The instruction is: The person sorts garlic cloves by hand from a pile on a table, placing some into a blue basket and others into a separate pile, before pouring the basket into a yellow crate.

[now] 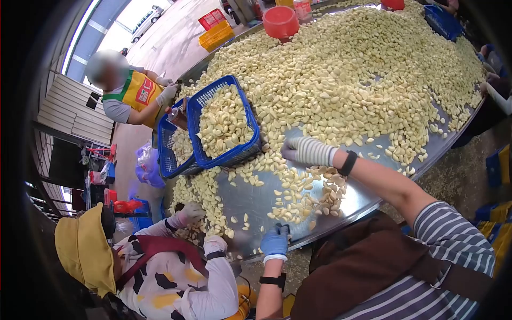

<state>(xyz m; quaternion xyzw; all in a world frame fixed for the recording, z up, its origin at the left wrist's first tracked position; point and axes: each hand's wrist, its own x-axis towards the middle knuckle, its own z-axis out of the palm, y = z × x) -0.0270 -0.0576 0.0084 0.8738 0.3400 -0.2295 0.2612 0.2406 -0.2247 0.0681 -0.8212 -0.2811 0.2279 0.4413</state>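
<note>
My right hand (308,151), in a white glove with grey stripes and dark fingertips, reaches over the metal table (242,201) at the edge of a large pile of peeled garlic cloves (341,90). Its fingers point down among the cloves and are mostly hidden. By the table's near edge, my left hand (274,241) wears a blue glove with dark fingertips; its fingers are curled in, and I cannot tell what they hold. A smaller group of garlic cloves (304,200) lies between my two hands, with browner ones toward its right side.
Two blue baskets of cloves, one (256,144) overlapping the other (162,144), stand left of the pile. A person in a yellow hat (80,248) works at my left, another in a yellow apron (141,96) across. A red tub (281,22) sits at the back.
</note>
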